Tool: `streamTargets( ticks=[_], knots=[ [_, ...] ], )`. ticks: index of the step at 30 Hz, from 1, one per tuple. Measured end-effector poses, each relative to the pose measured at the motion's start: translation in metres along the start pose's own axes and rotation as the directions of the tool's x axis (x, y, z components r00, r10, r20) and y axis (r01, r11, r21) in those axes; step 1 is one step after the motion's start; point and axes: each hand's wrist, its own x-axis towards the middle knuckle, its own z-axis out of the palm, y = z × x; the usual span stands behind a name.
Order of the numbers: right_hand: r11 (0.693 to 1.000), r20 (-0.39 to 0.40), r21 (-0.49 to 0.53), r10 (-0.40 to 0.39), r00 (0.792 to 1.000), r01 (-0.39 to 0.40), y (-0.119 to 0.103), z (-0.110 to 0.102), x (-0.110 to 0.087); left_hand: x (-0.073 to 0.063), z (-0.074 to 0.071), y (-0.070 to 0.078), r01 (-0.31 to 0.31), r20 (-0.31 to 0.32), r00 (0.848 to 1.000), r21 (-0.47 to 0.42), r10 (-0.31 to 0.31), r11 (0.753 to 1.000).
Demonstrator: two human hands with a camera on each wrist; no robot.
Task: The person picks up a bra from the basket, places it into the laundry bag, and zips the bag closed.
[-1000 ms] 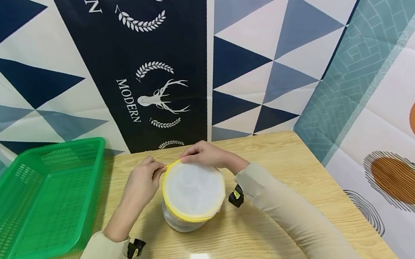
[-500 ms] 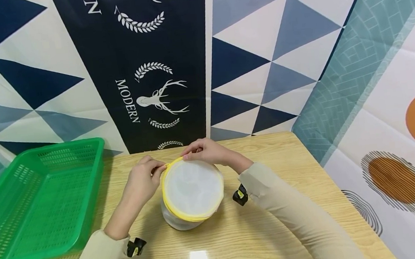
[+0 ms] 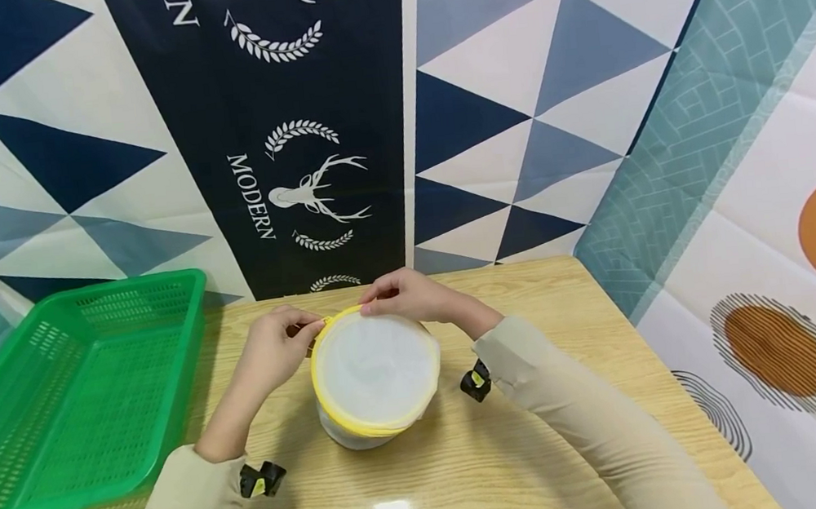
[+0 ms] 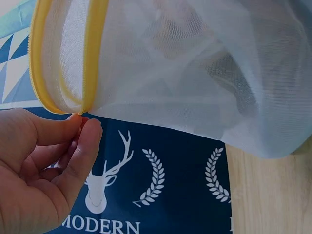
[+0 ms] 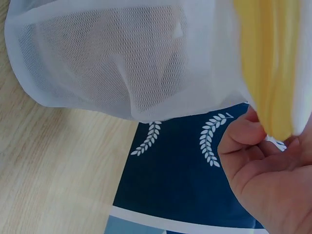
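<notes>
A white mesh laundry bag (image 3: 378, 368), cylindrical with a yellow zipper (image 3: 328, 405) round its top, stands on the wooden table. My left hand (image 3: 274, 349) pinches at the zipper on the upper left of the rim, where the pull sits. In the left wrist view, two yellow bands (image 4: 92, 53) stand apart above the left fingertips. My right hand (image 3: 412, 297) holds the far edge of the rim between thumb and fingers, also seen in the right wrist view, where that hand (image 5: 273, 170) grips below the yellow band. The fingers partly hide the zipper pull.
A green plastic basket (image 3: 108, 398) with slotted walls stands on the table (image 3: 544, 438) to the left. A patterned cloth wall (image 3: 322, 131) rises behind the table's far edge, and another (image 3: 785, 267) borders the right side.
My left hand has shifted slightly left with the zipper pull, and the bag's rim has tipped a little that way. The right hand has moved slightly right and up, still holding the rim.
</notes>
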Motion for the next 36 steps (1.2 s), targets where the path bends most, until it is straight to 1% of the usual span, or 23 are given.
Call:
streamTargets(
  ticks=[2,5,9,18,25,27,36],
  knots=[
    [1.000,0.011,0.004,0.014,1.000,-0.014,-0.002,-0.001,-0.002,0.001,-0.002,0.001,0.027,0.018,0.999,-0.010,-0.027,1.000],
    [0.999,0.024,0.013,0.032,0.999,-0.033,-0.006,-0.003,-0.004,0.003,-0.005,0.002,0.047,0.037,0.998,-0.012,-0.046,0.999],
    [0.999,0.028,0.037,0.038,0.999,-0.039,-0.009,-0.004,-0.005,0.006,-0.010,0.005,0.054,0.050,0.997,-0.007,-0.053,0.999],
    [0.993,0.026,0.095,0.072,0.997,-0.074,-0.016,-0.004,-0.006,0.010,-0.022,0.008,0.098,0.099,0.991,-0.048,-0.093,0.994],
    [0.989,0.024,0.110,0.096,0.995,-0.099,-0.020,-0.005,-0.006,0.016,-0.027,0.010,0.088,0.107,0.991,-0.040,-0.083,0.995],
    [0.988,0.030,0.116,0.101,0.994,-0.104,-0.020,-0.005,-0.007,0.018,-0.028,0.010,0.087,0.117,0.990,-0.042,-0.081,0.995],
    [0.981,0.058,0.147,0.120,0.991,-0.127,-0.022,-0.006,-0.009,0.021,-0.032,0.012,0.109,0.153,0.983,-0.057,-0.099,0.992]
  ],
)
